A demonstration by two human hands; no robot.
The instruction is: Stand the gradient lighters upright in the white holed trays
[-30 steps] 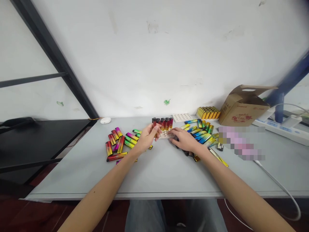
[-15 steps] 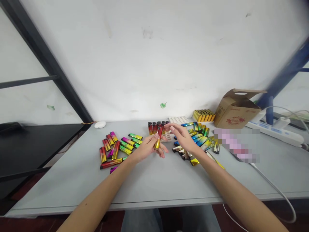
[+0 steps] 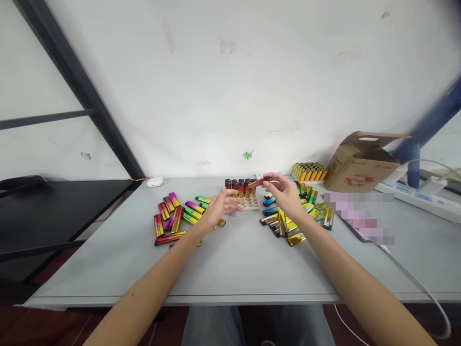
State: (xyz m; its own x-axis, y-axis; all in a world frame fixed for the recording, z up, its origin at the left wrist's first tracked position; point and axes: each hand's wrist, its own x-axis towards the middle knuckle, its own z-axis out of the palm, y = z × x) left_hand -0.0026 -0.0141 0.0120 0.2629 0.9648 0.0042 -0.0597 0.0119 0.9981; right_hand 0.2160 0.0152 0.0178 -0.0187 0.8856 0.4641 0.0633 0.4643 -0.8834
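Note:
My right hand (image 3: 286,194) pinches a red and yellow lighter (image 3: 257,183) by its black end, tilted above a white tray (image 3: 252,203). Several red lighters (image 3: 241,188) stand upright in the back part of that tray, and bare holes show at its front. My left hand (image 3: 219,209) holds nothing; its fingers are spread beside the tray's left side. Loose red, green and purple lighters (image 3: 176,219) lie to the left of it. Blue, silver and yellow lighters (image 3: 283,224) lie below and around my right hand.
At the back right stand a tray filled with yellow lighters (image 3: 309,172) and an opened cardboard box (image 3: 360,168). A power strip (image 3: 418,194) and a blurred phone (image 3: 356,218) with a white cable lie on the right. A small white case (image 3: 154,182) sits at the back left.
The red and yellow lighter has passed from my left hand to my right hand, which has lifted it rightward and tilted it. My left hand has opened. The view has shifted slightly.

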